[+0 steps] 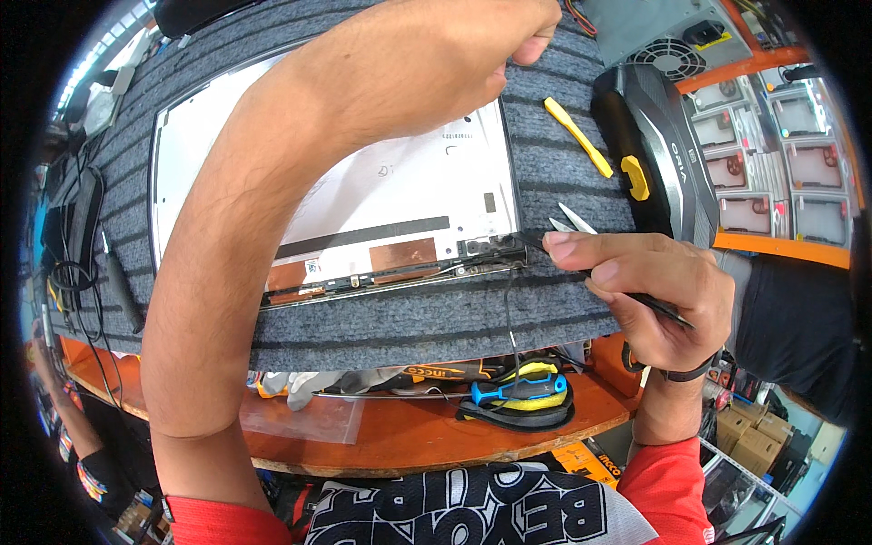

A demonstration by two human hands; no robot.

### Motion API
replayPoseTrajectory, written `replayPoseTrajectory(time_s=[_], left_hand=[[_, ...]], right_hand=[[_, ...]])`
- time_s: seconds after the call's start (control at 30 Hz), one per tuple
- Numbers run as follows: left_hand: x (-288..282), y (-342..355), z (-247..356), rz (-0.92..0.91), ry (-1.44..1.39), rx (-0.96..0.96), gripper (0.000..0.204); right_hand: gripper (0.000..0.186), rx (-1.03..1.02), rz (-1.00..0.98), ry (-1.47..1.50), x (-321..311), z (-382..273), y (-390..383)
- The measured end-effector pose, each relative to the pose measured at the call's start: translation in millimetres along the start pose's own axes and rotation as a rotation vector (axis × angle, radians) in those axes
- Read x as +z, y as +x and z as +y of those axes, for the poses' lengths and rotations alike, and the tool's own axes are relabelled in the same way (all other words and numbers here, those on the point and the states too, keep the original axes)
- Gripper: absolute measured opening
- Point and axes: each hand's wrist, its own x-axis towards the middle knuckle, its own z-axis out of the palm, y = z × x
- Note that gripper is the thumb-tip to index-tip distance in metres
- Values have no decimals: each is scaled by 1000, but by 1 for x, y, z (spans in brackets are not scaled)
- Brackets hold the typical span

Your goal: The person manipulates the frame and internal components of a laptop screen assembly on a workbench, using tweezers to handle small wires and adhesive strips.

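Observation:
A laptop display panel (409, 195) lies white side up on the grey ribbed mat (436, 329), with copper foil (400, 254) along its near edge. My right hand (658, 286) is closed in a pinch on slim black tweezers (656, 307); their tip meets the panel's near right corner, by a hinge (495, 245). A thin dark cable (509, 313) hangs from that corner. My left forearm crosses over the panel, hiding much of its left and middle. Near the far right corner my left hand (522, 32) is curled closed; what its fingers hold, if anything, is hidden.
Two pale pointed tips (572, 218) show beside my right hand. A yellow pry tool (579, 136) lies near a black and grey case (668, 150). An orange shelf (436, 445) below holds a blue-handled screwdriver (522, 391). Another screwdriver (120, 291) lies left.

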Motion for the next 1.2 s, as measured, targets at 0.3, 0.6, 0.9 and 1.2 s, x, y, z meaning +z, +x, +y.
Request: replayPoseTrajectory(time_s=[0.3, 0.6, 0.9, 1.2], left_hand=[[11, 1, -7, 80, 116, 51, 9], [9, 13, -9, 2, 145, -67, 9], [22, 12, -18, 64, 290, -15, 12], [31, 6, -22, 209, 386, 144, 14]], right_hand=[[21, 1, 59, -27, 3, 2, -2], [25, -26, 6, -15, 1, 1, 0], [26, -35, 2, -10, 1, 2, -1], [25, -40, 13, 7, 2, 4, -1]])
